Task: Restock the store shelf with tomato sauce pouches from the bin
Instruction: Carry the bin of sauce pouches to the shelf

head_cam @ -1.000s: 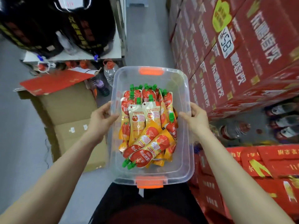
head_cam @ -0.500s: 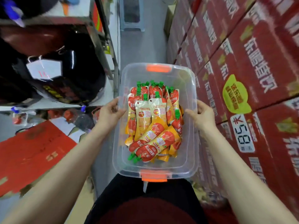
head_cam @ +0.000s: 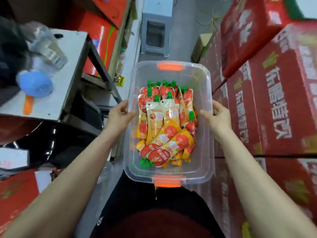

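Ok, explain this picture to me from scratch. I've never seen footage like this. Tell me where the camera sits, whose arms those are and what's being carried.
There is no machine here. A person wears a wide-angle camera on the head, so this single view looks forward and down past their own bare arms. The left hand and the right hand each take a grip on a long side of a clear plastic bin, held in front of the body. Inside lies a loose pile of tomato sauce pouches, orange and red with green caps. The bin has orange latches at its near and far ends. Stacked red cartons stand to the right, a metal shelf to the left. Neither hand holds a pouch.
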Tool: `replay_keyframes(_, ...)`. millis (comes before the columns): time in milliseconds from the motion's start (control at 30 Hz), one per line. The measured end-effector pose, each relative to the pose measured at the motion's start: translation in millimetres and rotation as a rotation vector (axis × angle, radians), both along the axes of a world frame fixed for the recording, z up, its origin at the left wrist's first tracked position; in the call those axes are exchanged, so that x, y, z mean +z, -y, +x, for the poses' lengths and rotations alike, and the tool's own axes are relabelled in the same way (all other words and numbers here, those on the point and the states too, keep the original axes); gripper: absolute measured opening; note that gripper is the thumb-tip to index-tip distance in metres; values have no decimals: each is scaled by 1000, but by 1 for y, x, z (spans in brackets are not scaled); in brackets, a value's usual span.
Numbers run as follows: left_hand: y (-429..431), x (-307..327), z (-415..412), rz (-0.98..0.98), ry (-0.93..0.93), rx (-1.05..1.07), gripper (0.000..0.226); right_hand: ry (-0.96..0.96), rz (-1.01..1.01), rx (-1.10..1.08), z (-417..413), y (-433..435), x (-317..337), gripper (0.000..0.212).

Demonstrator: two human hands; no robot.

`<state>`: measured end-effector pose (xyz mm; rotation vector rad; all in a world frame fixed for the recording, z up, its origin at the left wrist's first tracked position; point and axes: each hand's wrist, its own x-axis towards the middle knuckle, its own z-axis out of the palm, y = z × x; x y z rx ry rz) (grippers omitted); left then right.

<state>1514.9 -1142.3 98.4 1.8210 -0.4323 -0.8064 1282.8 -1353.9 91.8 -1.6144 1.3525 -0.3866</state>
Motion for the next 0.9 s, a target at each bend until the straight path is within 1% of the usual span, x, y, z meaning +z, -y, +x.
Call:
replay_keyframes(67,47,-1,30,-12,6,15,32,3,-4,25,38,51,1,55)
replay_keyframes(133,94,-3,63,10,32,53,44,-5,-5,22,76,97,3,57)
replay_keyframes(167,117,-5,81,4,34,65,46,-1,-3,27,96,120,2,55)
replay_keyframes(233,163,-12,118,-9,25,41,42,18,5,33,133,164,-1,41)
replay_keyframes(267,186,-15,138,-12,21,27,46,23,6,33,153,185,-2,38)
replay_keyframes(333,233,-19,178,16,25,54,58,16,21,17,190,226,-2,39)
replay_keyframes(433,307,-23,233,15,-9,106,47,26,35,-6,245,294,-4,37)
replay_keyframes(533,381,-20,288,24,23,103,51,33,46,-26,296,362,-9,38)
replay_keyframes(600,431,-20,327,24,33,75,48,49,71,-40,333,414,-18,36)
replay_keyframes(667,477,-27,366,35,43,58,45,61,80,-11,374,472,-29,33)
replay_keyframes(700,498,-34,386,52,49,75,47,63,87,9,396,502,-34,32)
replay_keyframes(800,561,-44,437,86,32,167,38,69,136,52,461,587,-41,50)
replay_keyframes(900,620,-43,483,80,10,224,58,44,114,93,520,658,-41,59)
